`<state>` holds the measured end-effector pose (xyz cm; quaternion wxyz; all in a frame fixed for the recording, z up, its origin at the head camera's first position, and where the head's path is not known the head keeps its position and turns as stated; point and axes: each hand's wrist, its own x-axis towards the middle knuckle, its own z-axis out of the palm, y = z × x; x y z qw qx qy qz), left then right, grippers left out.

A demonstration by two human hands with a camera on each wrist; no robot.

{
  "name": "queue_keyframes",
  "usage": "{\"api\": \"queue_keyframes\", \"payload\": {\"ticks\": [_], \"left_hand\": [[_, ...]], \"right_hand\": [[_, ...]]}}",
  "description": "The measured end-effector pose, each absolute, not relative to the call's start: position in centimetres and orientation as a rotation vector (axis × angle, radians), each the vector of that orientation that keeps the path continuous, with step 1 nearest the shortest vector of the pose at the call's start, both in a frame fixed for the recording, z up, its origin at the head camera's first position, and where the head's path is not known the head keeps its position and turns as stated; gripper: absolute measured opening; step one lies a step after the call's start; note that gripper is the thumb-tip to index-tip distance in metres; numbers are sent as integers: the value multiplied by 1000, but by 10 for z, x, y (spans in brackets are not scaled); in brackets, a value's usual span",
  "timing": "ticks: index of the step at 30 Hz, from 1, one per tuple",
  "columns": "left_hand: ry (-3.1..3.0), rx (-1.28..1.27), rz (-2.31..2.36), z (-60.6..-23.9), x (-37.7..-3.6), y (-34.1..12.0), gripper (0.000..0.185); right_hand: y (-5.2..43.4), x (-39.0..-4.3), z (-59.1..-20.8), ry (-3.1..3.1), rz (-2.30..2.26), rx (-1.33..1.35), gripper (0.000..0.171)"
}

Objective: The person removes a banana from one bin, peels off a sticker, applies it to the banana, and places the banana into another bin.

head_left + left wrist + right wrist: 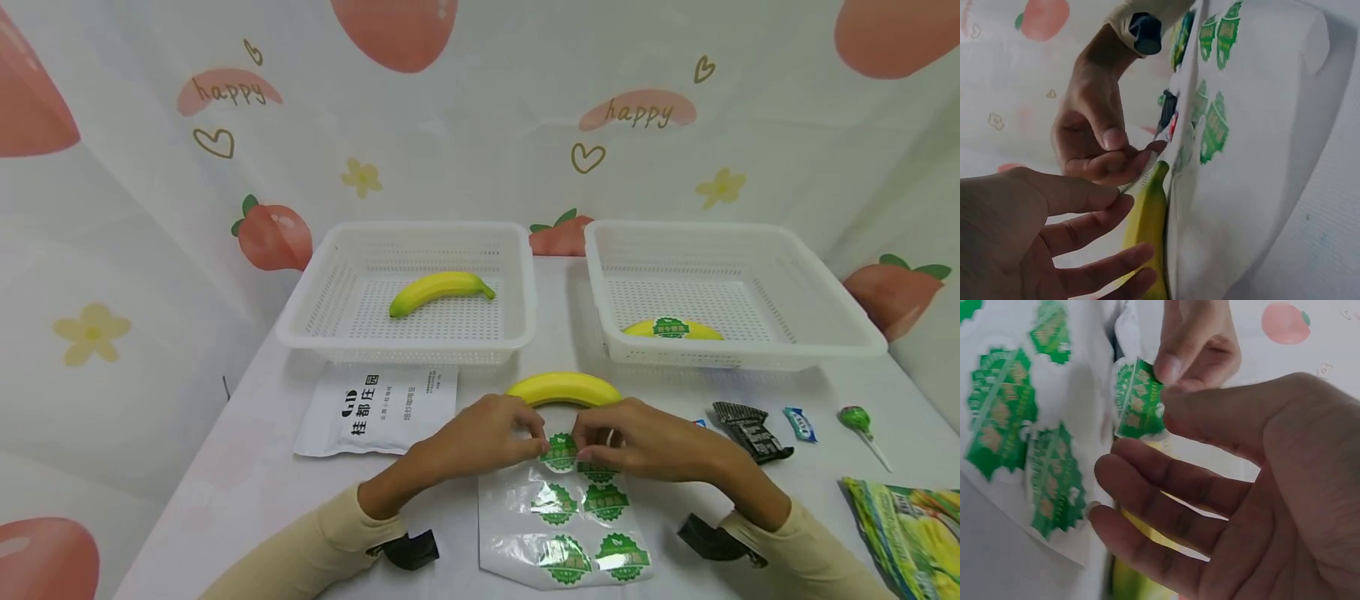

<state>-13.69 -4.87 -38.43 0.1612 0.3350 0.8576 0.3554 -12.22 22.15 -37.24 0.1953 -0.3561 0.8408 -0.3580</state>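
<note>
Peeling seems done: our left hand (487, 433) and right hand (651, 440) pinch a sticker (558, 452), likely needing level placement on the nearest banana (562, 387).

Green scallop-edged sticker (558, 452) raised above white sticker sheet (506, 521); yellow banana (564, 387) lying crosswise beyond.

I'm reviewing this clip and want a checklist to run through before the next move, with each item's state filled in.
1. Loose green sticker clear of the backing sheet: ok, it is lifted between the hands.
2. Sticker held at its edges: ok, left hand at one edge, right hand at the opposite one.
3. Table banana close by: ok, just beyond the hands.
4. Its visible side unlabelled: ok, no sticker shows.
5. Sticker's adhesive side clean: cannot tell.
6. Room in the right basket: ok, one stickered banana inside.
</note>
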Motion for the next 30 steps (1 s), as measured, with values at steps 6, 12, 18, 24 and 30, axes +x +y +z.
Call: {"api": "queue_keyframes", "payload": {"ticks": [6, 12, 18, 24, 30], "left_hand": [[2582, 1026, 1012, -379, -133, -46, 11], [2667, 1067, 1098, -379, -136, -42, 14], [2789, 1038, 1027, -386, -147, -36, 40], [2818, 1021, 957, -394, -160, -29, 56], [2816, 1005, 935, -400, -173, -21, 49]], "right_hand": [[226, -124, -362, 2499, -1017, -842, 22], [226, -129, -365, 2605, -1087, -835, 8], [223, -142, -373, 2729, -1136, -689, 8], [222, -153, -381, 2769, -1121, -581, 10], [219, -157, -385, 2774, -1141, -520, 10]]}}
